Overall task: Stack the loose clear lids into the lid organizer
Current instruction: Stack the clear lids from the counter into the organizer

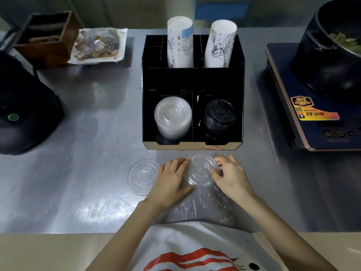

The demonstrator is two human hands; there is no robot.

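A black lid organizer (148,106) stands on the steel counter. Its front left bay holds a stack of clear lids (172,117); the front right bay holds black lids (218,118). Just in front of the organizer, a small pile of clear lids (202,170) rests on the counter, gripped from both sides: my left hand (172,178) on its left edge, my right hand (231,176) on its right edge. One more loose clear lid (142,176) lies flat to the left of my left hand.
Two sleeves of paper cups (179,43) stand in the organizer's back bays. An induction cooker (312,114) with a black pot sits at the right. A black appliance (25,112), a wooden box (46,36) and a wrapped food tray (97,45) are at the left.
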